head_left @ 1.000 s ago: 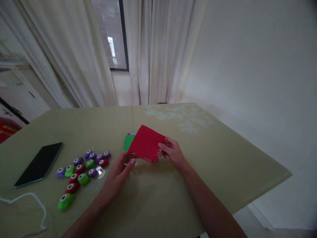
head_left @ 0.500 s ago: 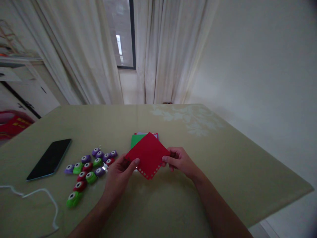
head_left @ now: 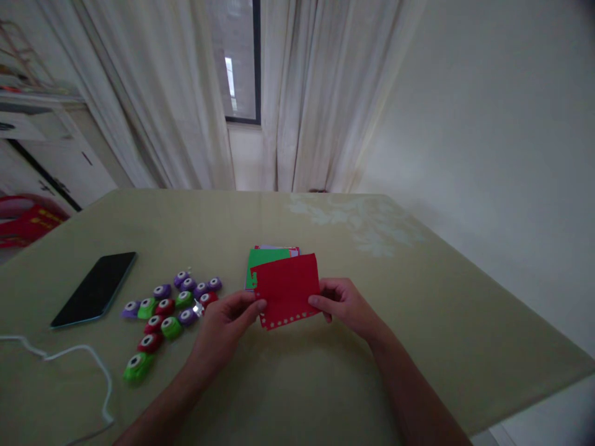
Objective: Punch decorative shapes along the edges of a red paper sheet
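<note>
Between my two hands is a red sheet of paper [head_left: 287, 288], held up off the table with small holes punched along its lower and left edges. My left hand [head_left: 232, 317] pinches its lower left side between thumb and fingers. On the right side, my right hand [head_left: 343, 305] grips the edge the same way. Behind the red sheet lies a stack of coloured paper [head_left: 274, 255] with green on top, partly hidden. Left of my left hand sit several craft hole punches [head_left: 164, 307] in purple, green and red.
A black-screened tablet [head_left: 95, 290] lies at the left of the table [head_left: 446, 328]. A white cable [head_left: 79, 349] curls near the front left. Pale curtains [head_left: 162, 93] hang beyond the far edge, and a wall [head_left: 502, 124] rises on the right.
The red sheet has turned in my hands, from a corner-up diamond to nearly level edges. More of the green paper behind it now shows.
</note>
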Available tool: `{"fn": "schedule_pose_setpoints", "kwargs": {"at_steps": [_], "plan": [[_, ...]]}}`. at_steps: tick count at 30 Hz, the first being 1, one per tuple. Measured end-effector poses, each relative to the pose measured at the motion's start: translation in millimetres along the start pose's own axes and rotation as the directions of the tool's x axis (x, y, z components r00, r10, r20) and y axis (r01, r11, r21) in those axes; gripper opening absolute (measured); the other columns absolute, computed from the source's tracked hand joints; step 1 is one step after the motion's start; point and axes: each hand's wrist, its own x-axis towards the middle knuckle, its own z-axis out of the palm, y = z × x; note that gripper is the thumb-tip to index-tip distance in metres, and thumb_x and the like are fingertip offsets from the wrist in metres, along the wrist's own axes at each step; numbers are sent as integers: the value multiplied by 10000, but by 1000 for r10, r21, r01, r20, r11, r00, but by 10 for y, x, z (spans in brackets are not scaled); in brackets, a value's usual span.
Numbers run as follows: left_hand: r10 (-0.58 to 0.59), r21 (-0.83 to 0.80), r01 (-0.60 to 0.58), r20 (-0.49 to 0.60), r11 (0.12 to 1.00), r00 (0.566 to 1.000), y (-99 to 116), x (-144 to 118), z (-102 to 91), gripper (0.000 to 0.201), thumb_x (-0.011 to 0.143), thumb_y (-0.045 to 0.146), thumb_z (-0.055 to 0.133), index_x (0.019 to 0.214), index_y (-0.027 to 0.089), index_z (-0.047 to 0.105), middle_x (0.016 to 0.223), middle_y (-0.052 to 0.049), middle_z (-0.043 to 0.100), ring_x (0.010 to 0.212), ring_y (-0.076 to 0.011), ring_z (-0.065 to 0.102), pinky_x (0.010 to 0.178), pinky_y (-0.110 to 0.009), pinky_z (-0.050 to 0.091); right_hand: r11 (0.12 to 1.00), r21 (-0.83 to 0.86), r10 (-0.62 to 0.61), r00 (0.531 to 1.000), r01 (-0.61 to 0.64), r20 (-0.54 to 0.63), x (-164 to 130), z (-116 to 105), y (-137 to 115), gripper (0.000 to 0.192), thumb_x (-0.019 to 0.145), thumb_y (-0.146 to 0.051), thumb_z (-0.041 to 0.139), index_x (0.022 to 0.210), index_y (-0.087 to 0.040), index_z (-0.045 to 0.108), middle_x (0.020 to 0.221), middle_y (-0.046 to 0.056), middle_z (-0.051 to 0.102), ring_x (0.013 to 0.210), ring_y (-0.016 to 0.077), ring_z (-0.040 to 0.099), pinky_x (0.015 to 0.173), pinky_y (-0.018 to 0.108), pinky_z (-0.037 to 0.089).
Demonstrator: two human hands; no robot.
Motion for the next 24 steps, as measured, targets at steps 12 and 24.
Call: {"fn": "schedule_pose_setpoints", "kwargs": {"at_steps": [12,24], "plan": [[57,-3,-57,-75,998,996,108,-51,-23,301,841,515,834,838,214,843,690,-14,770,585,-152,617,538,-225,474,994,107,-8,999,11,-35,-24,-12,-9,326,823,-443,901,759,-153,766,644,-4,663,467,76,512,433,198,415],[442,546,-304,-139,780,886,44,28,-320,279,994,482,671,953,237,799,828,-30,789,690,-209,687,691,-323,545,982,189,-23,1000,25,-12,-49,-24,36,289,813,-413,918,743,-160,795,616,-6,660,416,66,492,378,186,395]]}}
